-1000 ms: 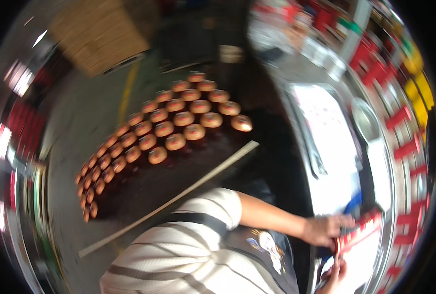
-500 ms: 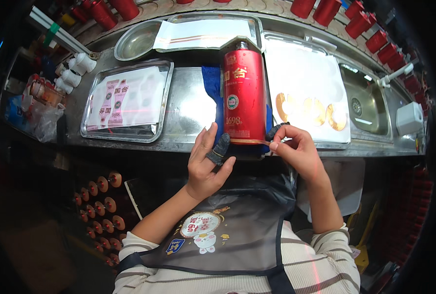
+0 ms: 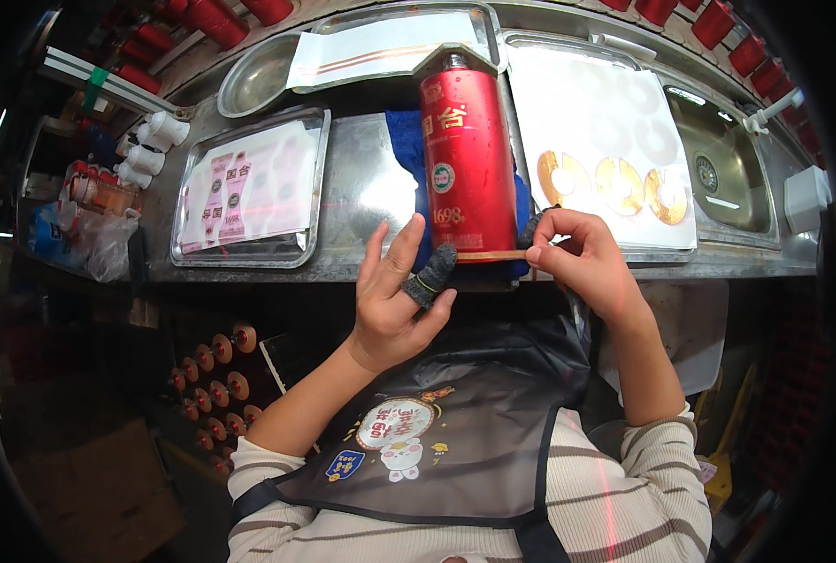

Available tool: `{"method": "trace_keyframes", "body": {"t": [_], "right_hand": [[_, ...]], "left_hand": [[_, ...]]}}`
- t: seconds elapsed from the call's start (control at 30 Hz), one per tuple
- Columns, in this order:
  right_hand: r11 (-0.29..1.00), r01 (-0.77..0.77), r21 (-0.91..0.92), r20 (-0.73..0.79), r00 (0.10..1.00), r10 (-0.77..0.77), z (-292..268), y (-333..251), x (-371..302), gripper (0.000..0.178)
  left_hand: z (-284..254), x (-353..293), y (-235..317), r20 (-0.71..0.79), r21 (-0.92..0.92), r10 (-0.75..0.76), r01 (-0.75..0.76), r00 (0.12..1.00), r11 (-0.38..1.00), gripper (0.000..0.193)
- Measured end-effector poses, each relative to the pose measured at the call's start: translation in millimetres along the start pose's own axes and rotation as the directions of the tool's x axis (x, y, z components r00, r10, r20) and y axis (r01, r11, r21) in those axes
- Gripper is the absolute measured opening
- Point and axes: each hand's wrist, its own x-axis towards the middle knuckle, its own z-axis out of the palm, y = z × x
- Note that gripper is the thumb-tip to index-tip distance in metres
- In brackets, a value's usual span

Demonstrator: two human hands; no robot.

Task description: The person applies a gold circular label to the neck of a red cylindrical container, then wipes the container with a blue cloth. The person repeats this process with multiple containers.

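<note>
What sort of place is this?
Probably a bottle workshop or factory station: a glossy red cylindrical bottle rests at a grey metal counter, flat pink-and-white printed paper sheets lie to its left, and more red cylinders line the far side.

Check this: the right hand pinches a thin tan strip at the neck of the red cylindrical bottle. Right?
Wrong end: the head view shows the right hand pinching the thin tan strip at the base of the red cylindrical bottle.
</note>
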Motion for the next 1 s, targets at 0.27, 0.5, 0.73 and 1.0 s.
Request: {"method": "trace_keyframes", "body": {"t": [0.27, 0.5, 0.73, 1.0], "right_hand": [[0.999, -0.045, 0.031, 0.037, 0.998, 0.044, -0.3, 4.1, 6.2, 0.012], [1.000, 0.003, 0.015, 0.046, 0.999, -0.004, 2.8, 14.2, 10.9, 0.009], [0.996, 0.030, -0.083, 0.077, 0.997, -0.023, -0.2, 11.1, 5.6, 0.007], [0.999, -0.004, -0.050, 0.035, 0.999, 0.006, 0.9, -14.7, -8.7, 0.009]], "left_hand": [[-9.2, 23.9, 10.9, 0.079, 0.117, 0.088, -0.097, 0.993, 0.988, 0.025], [-1.7, 52.0, 27.0, 0.137, 0.271, 0.209, -0.240, 0.968, 0.932, 0.023], [16.2, 44.0, 7.7, -0.013, 0.209, 0.094, -0.089, 0.995, 0.974, 0.062], [6.1, -2.2, -8.6, -0.065, 0.033, -0.032, 0.034, 0.997, 0.999, 0.048]]}}
